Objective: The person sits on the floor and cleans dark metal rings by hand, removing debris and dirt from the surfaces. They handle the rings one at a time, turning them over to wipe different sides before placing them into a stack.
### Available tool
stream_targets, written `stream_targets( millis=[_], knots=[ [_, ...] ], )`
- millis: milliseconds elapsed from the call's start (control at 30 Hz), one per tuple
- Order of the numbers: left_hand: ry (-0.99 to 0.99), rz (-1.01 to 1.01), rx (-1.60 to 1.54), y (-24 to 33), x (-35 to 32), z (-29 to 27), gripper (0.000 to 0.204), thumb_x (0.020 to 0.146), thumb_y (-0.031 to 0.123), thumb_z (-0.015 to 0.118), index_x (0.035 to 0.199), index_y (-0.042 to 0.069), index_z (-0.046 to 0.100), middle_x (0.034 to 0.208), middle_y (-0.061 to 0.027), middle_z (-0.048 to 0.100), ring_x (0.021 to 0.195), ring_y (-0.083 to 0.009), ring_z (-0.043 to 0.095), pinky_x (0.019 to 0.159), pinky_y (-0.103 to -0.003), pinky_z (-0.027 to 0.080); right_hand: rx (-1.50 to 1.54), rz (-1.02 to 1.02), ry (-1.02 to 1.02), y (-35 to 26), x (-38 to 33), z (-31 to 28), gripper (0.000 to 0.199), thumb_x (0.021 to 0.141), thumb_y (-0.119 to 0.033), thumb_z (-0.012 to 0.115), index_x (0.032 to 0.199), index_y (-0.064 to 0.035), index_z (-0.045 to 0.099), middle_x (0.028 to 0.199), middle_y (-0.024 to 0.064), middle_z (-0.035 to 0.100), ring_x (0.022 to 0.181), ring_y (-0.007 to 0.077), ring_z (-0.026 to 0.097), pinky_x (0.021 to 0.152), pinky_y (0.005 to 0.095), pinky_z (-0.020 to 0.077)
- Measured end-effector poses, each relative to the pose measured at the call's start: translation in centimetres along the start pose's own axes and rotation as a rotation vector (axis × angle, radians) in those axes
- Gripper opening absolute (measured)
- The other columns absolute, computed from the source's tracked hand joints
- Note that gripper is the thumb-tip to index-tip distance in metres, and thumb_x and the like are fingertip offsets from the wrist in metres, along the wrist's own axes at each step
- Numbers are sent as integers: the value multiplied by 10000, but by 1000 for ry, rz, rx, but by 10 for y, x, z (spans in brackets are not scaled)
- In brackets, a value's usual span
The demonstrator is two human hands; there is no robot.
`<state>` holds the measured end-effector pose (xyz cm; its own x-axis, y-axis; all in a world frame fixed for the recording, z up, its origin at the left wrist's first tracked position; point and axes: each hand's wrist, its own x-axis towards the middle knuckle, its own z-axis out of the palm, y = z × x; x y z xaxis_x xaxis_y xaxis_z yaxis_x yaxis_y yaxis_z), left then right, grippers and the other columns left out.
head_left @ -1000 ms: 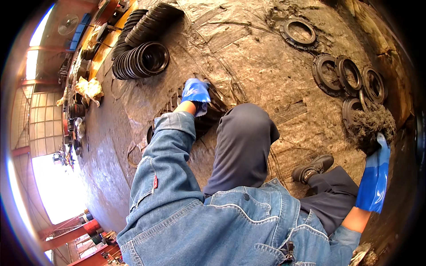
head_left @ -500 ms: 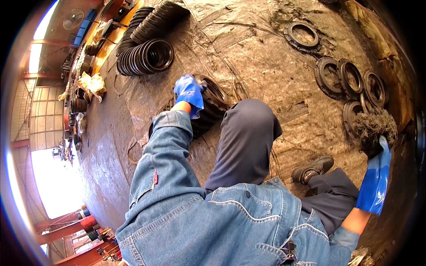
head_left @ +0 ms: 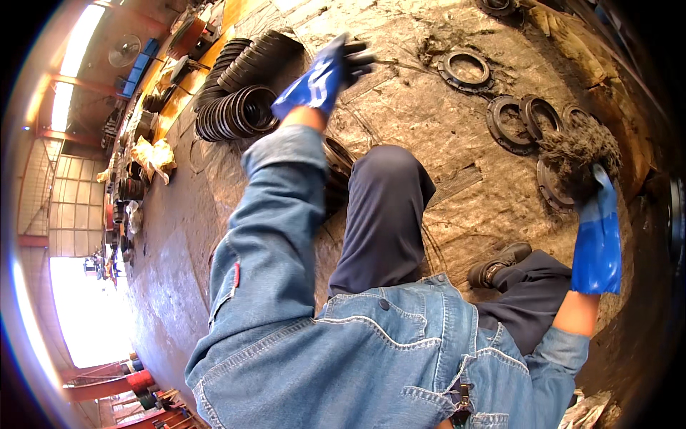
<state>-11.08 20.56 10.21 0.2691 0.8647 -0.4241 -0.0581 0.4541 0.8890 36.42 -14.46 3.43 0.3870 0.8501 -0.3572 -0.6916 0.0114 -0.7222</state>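
Note:
My left hand, in a blue glove with dark-stained fingers, is stretched out in front of me. Its fingers are spread, with nothing in them, above the floor beside the coiled-looking row of dark rings. A second row of rings lies by my knee, partly behind my left forearm. At the right, my right hand, also blue-gloved, grips a shaggy grey-brown wad of fibres. The wad covers parts of several flanged metal rings, among them a dark ring and a lower ring. Most of that hand's fingers are hidden.
Another flanged ring lies apart on the stained brown floor sheet. Longer rows of rings stand at the upper left. My shoe rests on the sheet at the right. A crumpled yellowish bag lies far left.
My left hand has left the ring row by my knee and swung forward and to the right, its fingers spreading. My right hand has shifted forward with the wad over the rings.

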Motion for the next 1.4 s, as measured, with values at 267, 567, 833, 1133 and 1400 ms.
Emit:
stream_targets(
  millis=[267,567,833,1133,1400],
  knots=[
    [-574,-150,-416,-83,-80,211,489,1046,441,530,1373,77,541,1144,-189,680,983,-285,655,800,-372,522,155,136,-468,2,45,-27,419,1044,-387,570,1345,-95,581,1125,170,683,807,263,647,708,394,559],
    [-600,-160,-447,-116,-112,223,376,1046,408,533,1228,81,562,1020,-151,641,828,-238,595,675,-327,468,-1107,-680,18,63,71,0,444,886,17,703,1318,-3,605,1233,115,675,1087,204,648,974,354,524],
    [-648,-169,-482,-108,-118,205,302,1046,379,535,1100,85,580,910,-118,607,690,-195,543,564,-287,420,-983,-441,15,61,60,43,454,925,-32,713,1350,11,561,1226,97,662,1035,154,649,932,317,524],
    [-839,-320,-614,-57,-60,150,280,1046,347,537,956,89,600,786,-79,568,534,-147,484,439,-242,366,-157,-174,-368,51,-10,152,604,1109,-389,391,1612,-74,277,1567,262,419,1457,406,417,1220,497,355],
    [-863,-68,-756,-59,40,112,242,1025,289,576,1018,65,667,758,-92,586,505,-191,526,399,-350,463,-776,312,171,175,-36,42,295,976,-355,706,951,-61,715,901,79,698,763,162,633,727,279,520]
  ],
)
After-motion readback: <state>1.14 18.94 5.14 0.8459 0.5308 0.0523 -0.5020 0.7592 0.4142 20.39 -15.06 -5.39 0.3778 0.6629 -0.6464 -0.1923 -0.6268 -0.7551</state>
